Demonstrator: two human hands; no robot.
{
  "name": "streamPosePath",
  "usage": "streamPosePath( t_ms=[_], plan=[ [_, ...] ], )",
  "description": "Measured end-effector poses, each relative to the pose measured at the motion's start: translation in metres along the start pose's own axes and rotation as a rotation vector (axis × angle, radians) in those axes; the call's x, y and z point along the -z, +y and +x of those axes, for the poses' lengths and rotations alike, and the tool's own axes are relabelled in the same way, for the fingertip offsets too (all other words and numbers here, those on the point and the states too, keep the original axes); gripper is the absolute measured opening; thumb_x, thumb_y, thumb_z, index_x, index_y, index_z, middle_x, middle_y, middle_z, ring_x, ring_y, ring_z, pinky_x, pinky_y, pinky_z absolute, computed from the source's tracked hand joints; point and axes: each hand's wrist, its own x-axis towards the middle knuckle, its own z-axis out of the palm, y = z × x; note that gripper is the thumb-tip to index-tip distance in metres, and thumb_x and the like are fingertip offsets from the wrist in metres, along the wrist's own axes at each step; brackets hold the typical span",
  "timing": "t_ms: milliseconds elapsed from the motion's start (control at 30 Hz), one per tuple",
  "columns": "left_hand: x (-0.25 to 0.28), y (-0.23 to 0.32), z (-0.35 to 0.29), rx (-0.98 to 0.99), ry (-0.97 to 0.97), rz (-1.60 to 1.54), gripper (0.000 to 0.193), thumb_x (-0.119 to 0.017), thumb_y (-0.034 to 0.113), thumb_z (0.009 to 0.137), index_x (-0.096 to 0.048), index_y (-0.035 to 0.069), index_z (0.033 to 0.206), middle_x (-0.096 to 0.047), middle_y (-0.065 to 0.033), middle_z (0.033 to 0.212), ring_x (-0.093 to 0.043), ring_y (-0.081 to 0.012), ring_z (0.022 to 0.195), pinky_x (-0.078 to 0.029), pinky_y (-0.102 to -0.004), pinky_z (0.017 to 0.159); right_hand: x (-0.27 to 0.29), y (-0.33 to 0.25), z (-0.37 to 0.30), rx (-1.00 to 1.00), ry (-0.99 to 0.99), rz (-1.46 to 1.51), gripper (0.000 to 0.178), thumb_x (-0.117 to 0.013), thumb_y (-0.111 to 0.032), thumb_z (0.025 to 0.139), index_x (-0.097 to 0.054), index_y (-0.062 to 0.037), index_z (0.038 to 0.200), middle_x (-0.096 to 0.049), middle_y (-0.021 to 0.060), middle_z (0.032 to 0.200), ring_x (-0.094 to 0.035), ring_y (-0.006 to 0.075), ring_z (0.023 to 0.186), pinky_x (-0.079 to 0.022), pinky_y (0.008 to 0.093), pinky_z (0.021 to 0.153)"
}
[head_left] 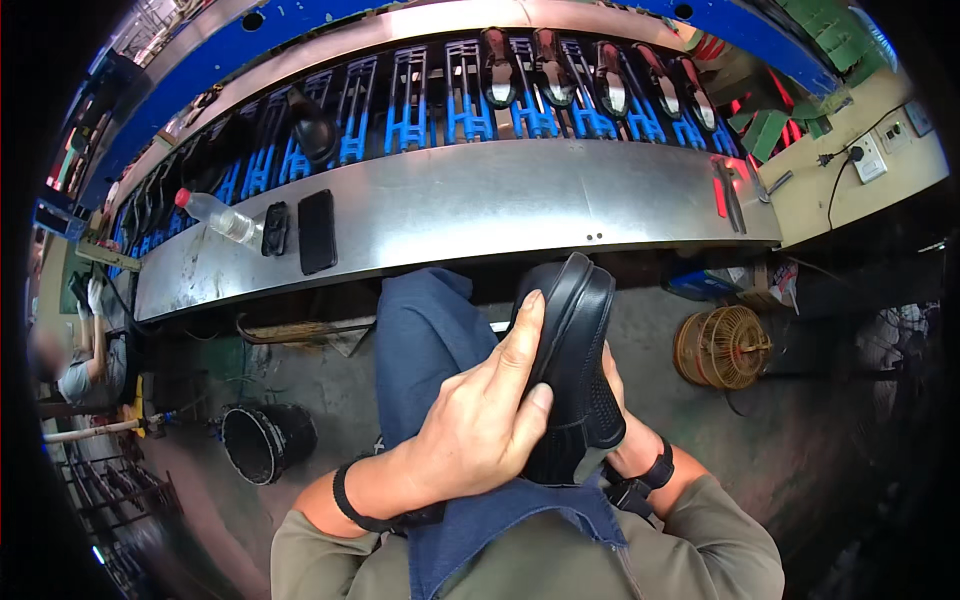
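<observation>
At left, on smooth metal bench (430,200), clear plastic bottle (230,220) with red cap; below, round black bucket (294,432). Flat, rectangular black phone (317,232) right of bottle. Left hand (485,420) holds black shoe (575,360), thumb and straightened index finger against its side. Shoe over blue denim-like cloth (480,530): leather-like surface, perforated patch; rounded end points away toward bench, long axis running from cloth toward bench. Right hand (628,440) grips shoe from right, fingers partly hidden. Farther right, round, ribbed tan cage (722,347).
</observation>
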Motion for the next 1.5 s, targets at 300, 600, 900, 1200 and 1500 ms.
streamPosePath(
  t_ms=[300,600,900,1200,1500],
  plan=[
    [-0.01,-0.032,-0.004,0.439,0.503,-0.605,0.084,-0.078,0.013,0.085,-0.025,0.001,0.148,-0.053,-0.0173,0.132,-0.056,-0.0254,0.121,-0.047,-0.0412,0.104,-0.052,0.002,0.026,0.145,0.029,-0.682,0.054,-0.046,-0.039,0.107,-0.044,0.0034,0.14,-0.059,0.0153,0.131,-0.056,0.0189,0.116,-0.044,0.0345,0.101],
    [0.015,-0.075,-0.054,0.539,0.398,-1.426,0.064,-0.07,0.04,0.088,-0.054,-0.003,0.132,-0.066,-0.0194,0.12,-0.069,-0.028,0.107,-0.057,-0.0412,0.095,-0.07,-0.054,0.039,0.344,-0.194,-1.387,0.044,-0.077,-0.027,0.088,-0.053,-0.0006,0.115,-0.066,0.0113,0.066,-0.068,0.0218,0.057,-0.052,0.0336,0.054],
    [0.012,-0.046,-0.031,0.313,0.324,-0.601,0.092,-0.081,0.03,0.085,-0.026,0.003,0.154,-0.045,-0.0174,0.142,-0.049,-0.0265,0.129,-0.039,-0.0406,0.111,-0.089,-0.083,0.057,0.275,-0.551,-1.375,0.064,-0.076,-0.026,0.09,-0.04,0.0015,0.136,-0.057,0.0111,0.062,-0.06,0.0252,0.051,-0.041,0.0356,0.048],
    [0.014,-0.025,-0.027,0.48,0.268,-0.418,0.079,-0.076,0.024,0.086,-0.033,0.004,0.149,-0.052,-0.0156,0.133,-0.052,-0.0214,0.123,-0.042,-0.0374,0.106,-0.09,-0.09,0.05,0.31,-0.585,-1.537,0.053,-0.059,-0.005,0.086,-0.04,0.0004,0.136,-0.064,0.018,0.07,-0.065,0.0402,0.061,-0.048,0.0439,0.051],
    [0.008,-0.037,-0.03,0.423,0.304,-0.554,0.078,-0.073,0.031,0.087,-0.033,0.007,0.149,-0.051,-0.0142,0.131,-0.051,-0.0211,0.121,-0.04,-0.0378,0.107,-0.085,-0.077,0.053,0.446,-0.586,-1.311,0.05,-0.058,-0.015,0.088,-0.045,0.0163,0.125,-0.061,0.0183,0.063,-0.062,0.0388,0.05,-0.048,0.0462,0.048]
  ],
)
